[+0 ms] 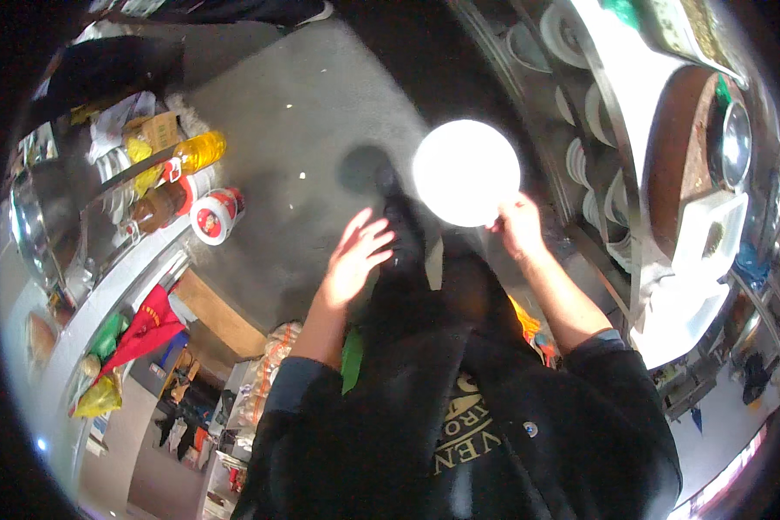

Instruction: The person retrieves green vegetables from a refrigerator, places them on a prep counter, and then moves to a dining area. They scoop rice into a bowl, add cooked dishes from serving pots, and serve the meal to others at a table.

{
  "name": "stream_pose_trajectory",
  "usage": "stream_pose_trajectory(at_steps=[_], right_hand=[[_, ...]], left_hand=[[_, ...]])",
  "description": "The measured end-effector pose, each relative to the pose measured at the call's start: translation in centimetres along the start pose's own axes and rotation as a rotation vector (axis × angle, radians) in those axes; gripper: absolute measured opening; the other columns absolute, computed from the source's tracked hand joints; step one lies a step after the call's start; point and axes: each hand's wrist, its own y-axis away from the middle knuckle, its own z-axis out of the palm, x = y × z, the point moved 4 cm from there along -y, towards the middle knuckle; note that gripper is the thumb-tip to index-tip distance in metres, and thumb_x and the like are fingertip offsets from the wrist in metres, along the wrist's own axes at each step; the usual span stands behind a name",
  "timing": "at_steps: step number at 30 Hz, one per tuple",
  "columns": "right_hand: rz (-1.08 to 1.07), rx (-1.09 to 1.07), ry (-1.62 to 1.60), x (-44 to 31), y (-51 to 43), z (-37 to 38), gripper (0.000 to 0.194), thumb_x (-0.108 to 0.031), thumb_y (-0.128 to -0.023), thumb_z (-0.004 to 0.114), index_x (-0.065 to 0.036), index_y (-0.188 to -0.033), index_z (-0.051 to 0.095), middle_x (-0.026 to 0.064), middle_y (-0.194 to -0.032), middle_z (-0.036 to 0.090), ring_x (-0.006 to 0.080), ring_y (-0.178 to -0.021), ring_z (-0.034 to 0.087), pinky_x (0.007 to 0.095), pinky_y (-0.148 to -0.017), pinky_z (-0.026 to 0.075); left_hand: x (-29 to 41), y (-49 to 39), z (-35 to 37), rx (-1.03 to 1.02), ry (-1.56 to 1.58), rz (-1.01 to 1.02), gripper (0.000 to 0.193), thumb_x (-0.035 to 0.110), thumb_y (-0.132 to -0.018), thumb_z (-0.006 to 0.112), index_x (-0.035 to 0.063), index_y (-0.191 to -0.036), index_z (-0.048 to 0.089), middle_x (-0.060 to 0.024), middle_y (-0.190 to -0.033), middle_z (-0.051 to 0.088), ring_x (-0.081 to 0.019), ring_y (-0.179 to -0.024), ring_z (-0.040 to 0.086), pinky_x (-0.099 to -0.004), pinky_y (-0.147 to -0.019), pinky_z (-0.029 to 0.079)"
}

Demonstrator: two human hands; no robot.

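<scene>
A round white plate, overexposed by bright light, is gripped at its lower right rim by my right hand. My left hand hangs in the air to the left of the plate, fingers apart, with nothing in it. The plate is held above the grey floor, where a round dark shadow lies to its left. Any marking on the plate is lost in the glare.
Plates and bowls stand on shelves under the right counter, which bears a round wooden board and white plastic containers. At left are a bottle of yellow oil, a red-and-white tub and a red cloth.
</scene>
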Motion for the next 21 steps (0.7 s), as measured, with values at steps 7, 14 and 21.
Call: stream_pose_trajectory(at_steps=[7,14,21], right_hand=[[0.277,-0.341,-0.088,6.6,1.2,11.0,0.014,-0.015,-0.092,0.063,-0.002,-0.096,0.064,0.0058,-0.073,0.065,0.0128,-0.058,0.058,0.0238,-0.049,0.044],[0.333,-0.515,0.023,8.0,-1.7,15.8,0.019,-0.02,-0.096,0.057,-0.004,-0.106,0.063,0.0059,-0.093,0.067,0.0128,-0.081,0.064,0.0264,-0.068,0.052],[-0.607,-1.145,1.346,21.6,2.3,15.4,0.05,-0.004,-0.084,0.053,-0.008,-0.133,0.051,0.0129,-0.147,0.043,0.0337,-0.14,0.034,0.0515,-0.109,0.037]], left_hand=[[0.1,-1.4,-1.6,0.271,-0.111,0.186,0.039,0.013,-0.099,0.049,0.0078,-0.136,0.04,-0.0113,-0.123,0.054,-0.0238,-0.11,0.06,-0.0415,-0.09,0.054],[3.2,-2.7,-7.0,0.673,-0.091,0.131,0.053,0.002,-0.091,0.05,0.0074,-0.141,0.033,-0.0125,-0.124,0.053,-0.0276,-0.109,0.059,-0.042,-0.08,0.056],[0.5,5.5,-19.2,1.029,-0.634,0.021,0.076,-0.002,-0.076,0.055,0.0071,-0.148,0.03,-0.0165,-0.134,0.05,-0.0274,-0.121,0.053,-0.0366,-0.103,0.042]])
